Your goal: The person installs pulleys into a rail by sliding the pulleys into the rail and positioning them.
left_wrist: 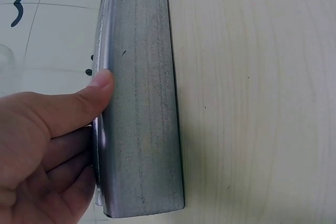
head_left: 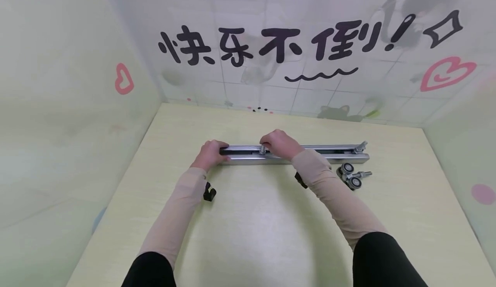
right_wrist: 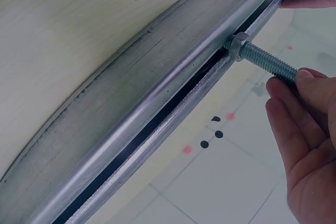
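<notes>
A long metal channel rail (head_left: 248, 161) lies across the table with its slot facing up. At its left end my left hand (head_left: 210, 154) grips it, the thumb on the near lip in the left wrist view. Out of the slot stands a threaded bolt (right_wrist: 268, 62) with a hex nut low on it. My right hand (head_left: 282, 144) pinches the bolt's upper end between thumb and fingers. What the bolt joins to inside the rail is hidden. Another bolt (head_left: 361, 147) rises from the slot at the right end.
A roller trolley (head_left: 350, 176) with black wheels and a bolt lies on the table (head_left: 255, 235) near the rail's right end. Small black pieces show beside the left wrist (head_left: 209, 192) and right forearm (head_left: 301, 180). Printed walls stand behind and on both sides.
</notes>
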Motion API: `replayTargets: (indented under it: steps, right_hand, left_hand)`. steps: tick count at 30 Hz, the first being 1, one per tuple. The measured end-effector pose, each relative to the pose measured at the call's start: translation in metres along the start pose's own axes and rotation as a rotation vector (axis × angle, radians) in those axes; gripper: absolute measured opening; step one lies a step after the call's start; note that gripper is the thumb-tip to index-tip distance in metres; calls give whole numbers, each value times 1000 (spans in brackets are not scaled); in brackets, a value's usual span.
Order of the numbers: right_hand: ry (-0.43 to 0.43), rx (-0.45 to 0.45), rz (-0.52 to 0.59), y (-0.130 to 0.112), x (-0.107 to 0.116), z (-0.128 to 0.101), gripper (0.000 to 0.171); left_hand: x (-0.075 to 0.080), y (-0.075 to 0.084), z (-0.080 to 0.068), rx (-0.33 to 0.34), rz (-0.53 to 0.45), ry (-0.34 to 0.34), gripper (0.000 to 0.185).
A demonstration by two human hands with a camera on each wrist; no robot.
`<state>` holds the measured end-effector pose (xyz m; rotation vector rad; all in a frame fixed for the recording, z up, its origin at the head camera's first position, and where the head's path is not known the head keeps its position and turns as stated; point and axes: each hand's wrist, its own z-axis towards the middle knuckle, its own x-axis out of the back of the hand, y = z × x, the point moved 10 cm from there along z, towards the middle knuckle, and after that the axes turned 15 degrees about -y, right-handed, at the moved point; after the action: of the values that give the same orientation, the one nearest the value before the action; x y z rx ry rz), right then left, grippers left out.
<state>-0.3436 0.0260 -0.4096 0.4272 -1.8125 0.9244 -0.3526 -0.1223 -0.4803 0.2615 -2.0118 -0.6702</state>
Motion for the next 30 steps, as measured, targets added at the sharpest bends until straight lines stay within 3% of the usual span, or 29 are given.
replayTargets:
  steps: [30]
  right_hand:
    - [33,-44,26,45,9,-39,14]
  left_hand:
    - [0,-1,1,17,-23,-10,53]
